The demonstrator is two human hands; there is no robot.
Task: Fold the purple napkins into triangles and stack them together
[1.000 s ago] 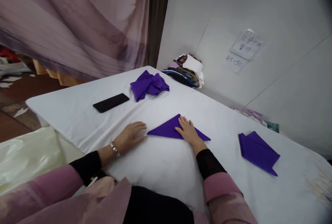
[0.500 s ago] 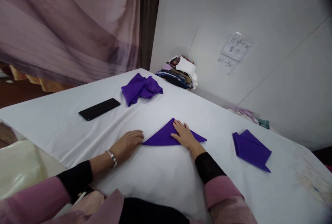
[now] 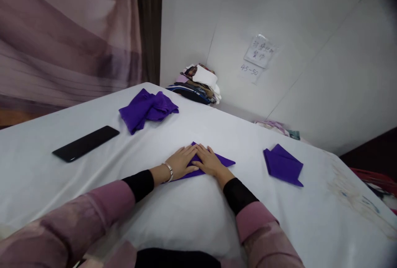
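A purple cloth napkin (image 3: 223,161) lies folded into a flat triangle on the white-covered table (image 3: 192,214), its long edge toward me. My left hand (image 3: 181,163) rests flat across its left half, fingers stretched toward the top point and thumb out to the right. On the middle of the cloth lies my right hand (image 3: 208,160), also open, palm down. The fingertips of both hands come close together near the peak. Much of the napkin is hidden under the hands; its right corner and the tip of its peak show.
A crumpled purple cloth (image 3: 148,110) lies at the back left, with a black phone-like slab (image 3: 87,144) nearer me. To the right sits another folded purple napkin (image 3: 283,165). A pile of folded clothes (image 3: 198,84) stands by the wall, below handwritten paper signs (image 3: 259,53).
My left hand has moved from the triangle's left corner onto its left half, beside my right hand. The right hand stays on the cloth. The whole view has shifted to the right.
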